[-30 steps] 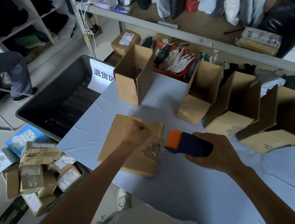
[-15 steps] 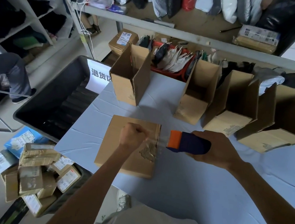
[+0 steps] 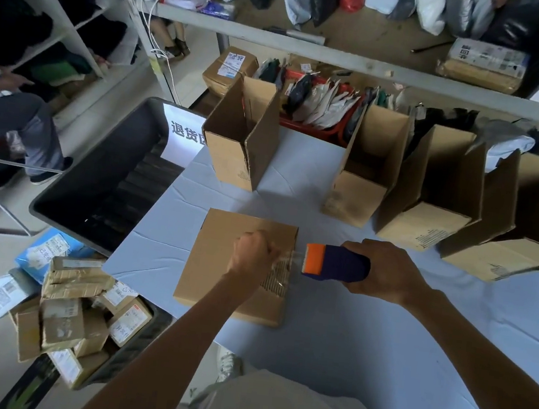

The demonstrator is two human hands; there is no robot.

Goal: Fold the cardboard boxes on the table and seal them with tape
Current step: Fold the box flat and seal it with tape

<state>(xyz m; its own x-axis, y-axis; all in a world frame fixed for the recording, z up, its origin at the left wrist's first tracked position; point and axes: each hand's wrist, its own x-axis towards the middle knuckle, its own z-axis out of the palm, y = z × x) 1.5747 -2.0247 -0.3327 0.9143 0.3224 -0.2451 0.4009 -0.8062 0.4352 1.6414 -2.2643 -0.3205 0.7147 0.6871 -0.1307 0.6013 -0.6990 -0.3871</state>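
Barely anything shifts since earlier frame. Our left hand (image 3: 252,253) pinches tape (image 3: 285,260) above box (image 3: 211,282), near left edge of table (image 3: 376,370); right hand (image 3: 388,273) grips dispenser (image 3: 335,263) just right of box. Tape stretches left-right between hands; left hand nearer box.

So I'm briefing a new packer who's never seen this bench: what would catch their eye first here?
The orange-and-blue tape dispenser in the right hand, mid-table, with clear tape stretched to the fisted left hand over a cardboard box. Behind them, four open boxes stand in a row along the far edge of the table.
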